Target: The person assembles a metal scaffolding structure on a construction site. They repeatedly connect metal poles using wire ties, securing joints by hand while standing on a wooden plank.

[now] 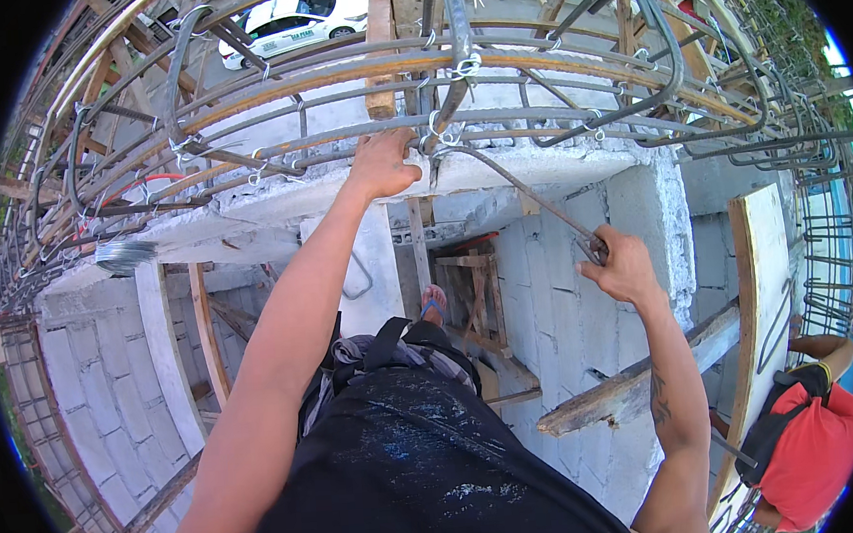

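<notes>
My left hand (381, 162) reaches up and grips a rebar (341, 145) of the steel cage lying along the top of a concrete block wall. My right hand (622, 266) is closed around the handle end of a long thin metal hook tool (525, 194). The tool's tip reaches a wire tie (443, 134) where bars cross, just right of my left hand. Several wire ties (466, 67) bind the curved bars. My legs and one sandalled foot (433, 300) show below me.
A coil of tie wire (125, 256) rests on the wall top at left. Wooden scaffold planks (639, 381) and a ladder-like frame (471, 283) stand against the block wall. A person in a red shirt (813, 438) is at lower right. A white car (294, 20) is parked far beyond.
</notes>
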A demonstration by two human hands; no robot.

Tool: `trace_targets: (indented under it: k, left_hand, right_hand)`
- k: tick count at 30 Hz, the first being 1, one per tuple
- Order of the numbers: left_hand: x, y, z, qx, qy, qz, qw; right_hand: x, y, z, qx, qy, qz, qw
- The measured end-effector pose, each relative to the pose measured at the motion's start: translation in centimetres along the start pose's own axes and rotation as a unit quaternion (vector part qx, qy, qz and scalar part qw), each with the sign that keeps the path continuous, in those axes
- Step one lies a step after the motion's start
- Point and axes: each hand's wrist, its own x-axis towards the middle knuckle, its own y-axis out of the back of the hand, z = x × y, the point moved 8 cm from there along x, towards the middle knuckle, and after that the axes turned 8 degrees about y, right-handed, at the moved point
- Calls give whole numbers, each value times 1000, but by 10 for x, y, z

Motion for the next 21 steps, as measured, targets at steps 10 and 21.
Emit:
trace_targets:
  k: [10, 21]
  left_hand:
    - [-6, 4, 4, 15, 19, 0, 1000]
    - [-7, 6, 6, 14, 11, 1, 1000]
  right_hand:
    - [-21, -37, -15, 798, -120, -242, 538]
    - [-36, -69, -53, 829, -179, -289, 443]
